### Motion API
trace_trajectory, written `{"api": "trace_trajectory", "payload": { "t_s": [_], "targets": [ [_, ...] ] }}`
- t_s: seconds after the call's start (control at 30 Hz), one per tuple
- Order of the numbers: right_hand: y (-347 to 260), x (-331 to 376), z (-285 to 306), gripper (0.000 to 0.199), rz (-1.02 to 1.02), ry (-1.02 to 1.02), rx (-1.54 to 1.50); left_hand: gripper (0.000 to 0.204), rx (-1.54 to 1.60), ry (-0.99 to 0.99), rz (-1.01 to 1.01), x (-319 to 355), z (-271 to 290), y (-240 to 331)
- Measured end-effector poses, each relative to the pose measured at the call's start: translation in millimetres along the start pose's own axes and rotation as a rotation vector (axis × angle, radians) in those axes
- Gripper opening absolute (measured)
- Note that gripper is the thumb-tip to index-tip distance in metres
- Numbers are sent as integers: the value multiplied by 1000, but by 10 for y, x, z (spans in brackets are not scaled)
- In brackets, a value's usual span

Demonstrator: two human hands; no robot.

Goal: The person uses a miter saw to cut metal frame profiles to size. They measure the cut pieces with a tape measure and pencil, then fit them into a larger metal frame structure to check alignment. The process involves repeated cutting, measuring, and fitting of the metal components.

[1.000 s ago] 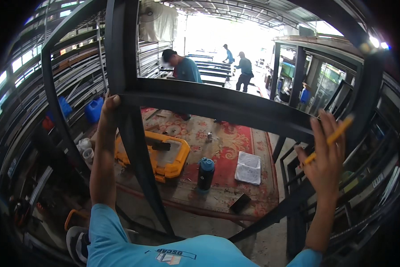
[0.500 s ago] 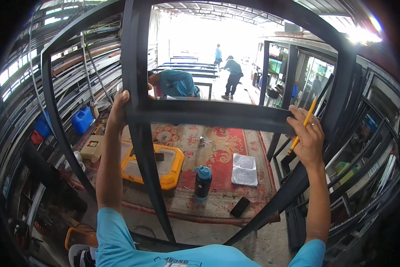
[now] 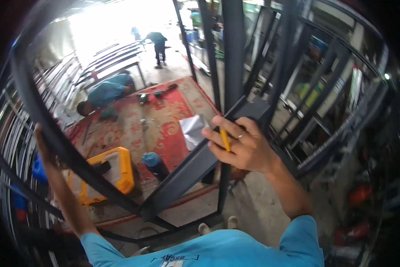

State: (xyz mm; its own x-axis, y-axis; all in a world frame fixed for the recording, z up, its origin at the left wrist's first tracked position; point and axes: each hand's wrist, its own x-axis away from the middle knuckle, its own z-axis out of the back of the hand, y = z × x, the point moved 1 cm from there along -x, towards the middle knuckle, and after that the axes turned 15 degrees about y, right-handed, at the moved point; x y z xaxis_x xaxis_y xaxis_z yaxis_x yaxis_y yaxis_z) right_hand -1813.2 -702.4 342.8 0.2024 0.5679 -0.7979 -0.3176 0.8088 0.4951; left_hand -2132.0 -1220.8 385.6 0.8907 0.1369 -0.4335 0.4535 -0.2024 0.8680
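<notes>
A big dark metal frame (image 3: 77, 160) stands tilted around me, its long left bar curving down to a crossbar (image 3: 186, 171). My left hand (image 3: 46, 144) is against the outer side of that left bar. It is blurred and seen edge-on, with most of its fingers hidden. Over the crossbar, near its upper right end, is my right hand (image 3: 249, 144). A yellow pencil (image 3: 225, 139) is pinched between its bent fingers. I cannot tell whether this hand also touches the bar.
On the red patterned carpet lie a yellow case (image 3: 127, 171), a dark bottle with blue lid (image 3: 153, 163), paper (image 3: 192, 129) and a power drill (image 3: 143, 98). A person (image 3: 111, 89) bends low beyond; another (image 3: 157, 44) stands farther off. Metal frames (image 3: 324, 89) lean on the right.
My view has swung right and the frame now appears tilted. My right hand has come off the crossbar's corner, toward the middle of the view, with the pencil. My left hand appears lower and farther left.
</notes>
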Motion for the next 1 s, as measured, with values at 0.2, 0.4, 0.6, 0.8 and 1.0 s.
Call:
{"api": "trace_trajectory", "payload": {
  "t_s": [0.2,0.4,0.6,0.8,1.0],
  "targets": [
    [-198,837,694,5,-133,-112,26,48,-348,412,-465,160,158,130],
    [-244,1554,1724,10,-178,-206,91,27,-315,292,-716,2280,-1447,-141],
    [-295,2291,2918,11,-248,-226,174,75,-107,-1012,72,5019,-3738,-366],
    [-568,3110,4210,16,-468,-342,331,70,-366,-1570,353,6962,-4788,-636],
    [-1131,3874,5462,67,-1125,-461,568,56,-319,-1872,492,8303,-5683,-654]
  ]
}}
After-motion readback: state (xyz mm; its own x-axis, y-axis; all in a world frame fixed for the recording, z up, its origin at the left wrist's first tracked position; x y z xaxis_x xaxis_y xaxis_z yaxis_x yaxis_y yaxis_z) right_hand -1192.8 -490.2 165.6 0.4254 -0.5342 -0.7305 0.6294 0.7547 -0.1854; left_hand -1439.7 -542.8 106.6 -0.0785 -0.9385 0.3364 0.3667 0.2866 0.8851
